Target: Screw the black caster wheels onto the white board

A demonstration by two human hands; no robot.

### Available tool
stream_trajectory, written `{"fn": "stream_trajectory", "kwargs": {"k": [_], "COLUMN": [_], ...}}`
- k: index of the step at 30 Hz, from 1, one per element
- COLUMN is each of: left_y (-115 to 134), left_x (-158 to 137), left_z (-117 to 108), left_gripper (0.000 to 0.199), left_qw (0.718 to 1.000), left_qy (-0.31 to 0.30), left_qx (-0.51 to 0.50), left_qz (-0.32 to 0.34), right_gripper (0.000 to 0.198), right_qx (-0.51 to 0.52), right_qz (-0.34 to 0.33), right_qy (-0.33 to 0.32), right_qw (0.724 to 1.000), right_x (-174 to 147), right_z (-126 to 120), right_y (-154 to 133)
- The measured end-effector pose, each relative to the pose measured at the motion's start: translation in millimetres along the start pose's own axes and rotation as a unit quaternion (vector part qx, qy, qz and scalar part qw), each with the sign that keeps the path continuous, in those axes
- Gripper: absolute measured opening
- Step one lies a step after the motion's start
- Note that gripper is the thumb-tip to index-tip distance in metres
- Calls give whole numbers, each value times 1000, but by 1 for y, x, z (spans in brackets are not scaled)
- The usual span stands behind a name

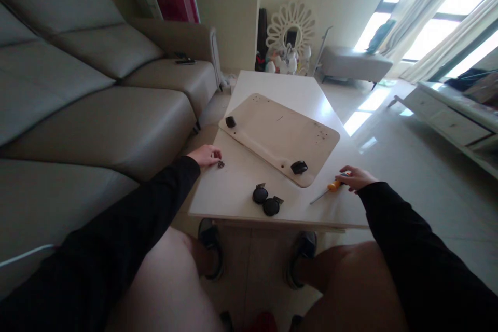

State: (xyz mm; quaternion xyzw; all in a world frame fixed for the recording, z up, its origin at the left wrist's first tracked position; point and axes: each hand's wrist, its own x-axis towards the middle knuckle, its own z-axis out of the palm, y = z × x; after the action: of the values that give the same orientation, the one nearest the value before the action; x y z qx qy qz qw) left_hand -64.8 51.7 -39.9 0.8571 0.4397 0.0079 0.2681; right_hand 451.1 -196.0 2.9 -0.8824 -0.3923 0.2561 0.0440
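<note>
At the left edge of the white table [249,207], my left hand [206,155] has its fingers curled together against a small pile of screws [221,164]; whatever is between the fingertips is too small to make out. My right hand [356,178] is closed around the orange handle of a screwdriver [332,186], its shaft slanting down-left over the tabletop. Between the hands lies a beige board [272,135] with rounded corners and screw holes. Two black casters, one at the left [231,122] and one at the near right [299,167], stand on it. Two loose casters [265,201] rest near the front edge.
A grey leather sofa [105,114] runs along the left side, with a phone [185,61] on its seat. My legs and shoes are below the table's front edge. Beyond are a grey bench [356,65], a flower-shaped mirror [290,26] and, at right, a low cabinet [455,114].
</note>
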Motion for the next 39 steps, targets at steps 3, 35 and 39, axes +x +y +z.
{"fn": "stream_trajectory", "kwargs": {"k": [3,35,39], "left_y": [0,46,63], "left_x": [-1,-13,-13], "left_z": [0,-11,-9], "left_gripper": [18,6,6], "left_qw": [1000,994,990], "left_qy": [3,22,14], "left_qx": [9,-10,-15], "left_qz": [-8,108,142], "right_gripper": [44,54,47], "right_qx": [1,113,201], "right_qz": [-10,85,56], "right_qy": [8,97,121], "right_qw": [1000,985,971], "right_x": [4,18,4], "right_z": [0,13,4], "right_y": [1,5,-13]}}
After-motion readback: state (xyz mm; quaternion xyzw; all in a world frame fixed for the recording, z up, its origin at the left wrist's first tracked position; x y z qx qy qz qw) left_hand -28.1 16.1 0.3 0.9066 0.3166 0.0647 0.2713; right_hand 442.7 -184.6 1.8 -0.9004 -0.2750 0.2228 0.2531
